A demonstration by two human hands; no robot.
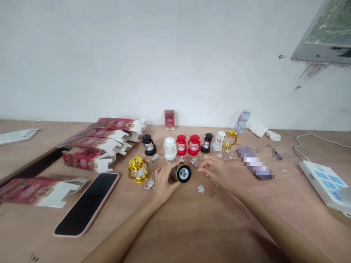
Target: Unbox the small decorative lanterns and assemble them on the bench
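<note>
My left hand grips a small black toy lantern lying on its side, its round base turned toward me. My right hand rests on the wooden table just right of it, fingers bent over small white tabs and wire handles; whether it pinches one is unclear. A gold lantern stands left of my left hand. Behind the hands stands a row of lanterns: black, white, two red, black, white and gold.
Flat red and white cartons lie stacked at the left, one more nearer me. A phone lies face up. One upright red box stands by the wall. A white power strip and crumpled tissue sit right.
</note>
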